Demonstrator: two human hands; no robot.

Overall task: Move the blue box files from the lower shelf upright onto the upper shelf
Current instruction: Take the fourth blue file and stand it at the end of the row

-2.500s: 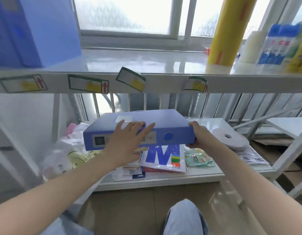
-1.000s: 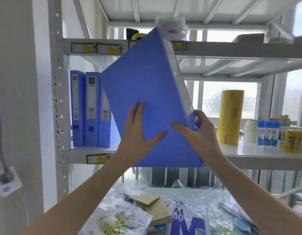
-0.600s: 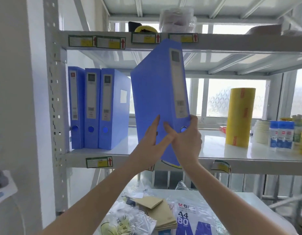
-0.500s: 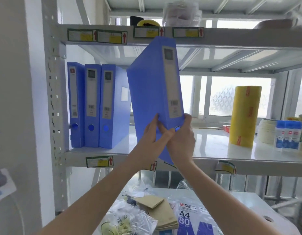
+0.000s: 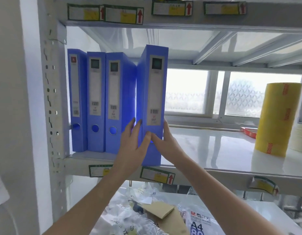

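Note:
A blue box file (image 5: 154, 92) stands upright on the upper shelf (image 5: 214, 150), its foot at the shelf's front edge, leaning slightly toward three blue box files (image 5: 96, 100) lined up at the shelf's left end. My left hand (image 5: 132, 146) grips its lower left side, fingers reaching into the gap beside the third file. My right hand (image 5: 163, 143) clasps the lower right edge, thumb on the spine. Both thumbs meet low on the spine.
A tall yellow roll (image 5: 279, 119) and a stack of tape stand at the shelf's right. The white upright post (image 5: 52, 99) borders the files on the left. Below, the lower shelf holds plastic bags, brown envelopes (image 5: 160, 211) and an A4 paper pack (image 5: 201, 224).
The file went from lying flat on the lower shelf to being lifted, turned upright and set down on the upper shelf next to the three standing files.

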